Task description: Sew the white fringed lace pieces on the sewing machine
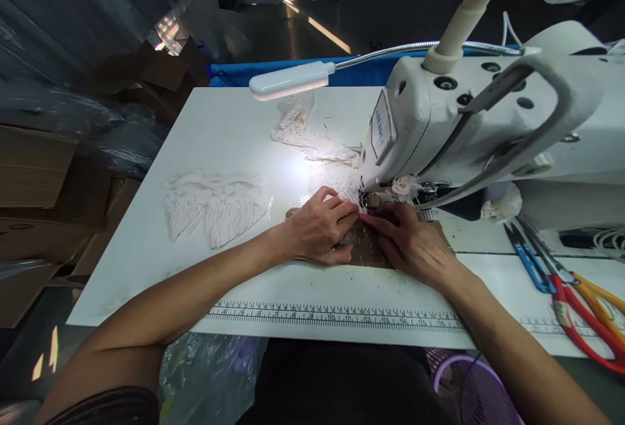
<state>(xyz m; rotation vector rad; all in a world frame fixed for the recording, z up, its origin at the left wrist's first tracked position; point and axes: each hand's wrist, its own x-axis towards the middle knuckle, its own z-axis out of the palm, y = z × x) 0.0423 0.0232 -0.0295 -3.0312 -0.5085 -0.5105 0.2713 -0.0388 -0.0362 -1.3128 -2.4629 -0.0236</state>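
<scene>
White lace fabric [336, 179] lies at the needle area of a white sewing machine [415, 125], partly under the presser foot [364, 199]. Left of the foot, my left hand [322, 226] has its fingers bent and closed on the near edge of the lace. From the other side, my right hand [415, 239] pinches the lace edge just in front of the foot; its fingertips are partly hidden. A brown plate [364, 247] shows on the table between my hands. Further back, a crumpled strip of cream lace [295, 122] trails toward the needle.
Two joined lace pieces [215, 207] lie on the left of the white table [146, 269]. A lamp [291, 80] hangs over the back. Red-handled scissors [569, 321] and blue snips [530, 259] lie at right. A ruler strip [336, 314] runs along the front edge, above a purple basket [473, 386].
</scene>
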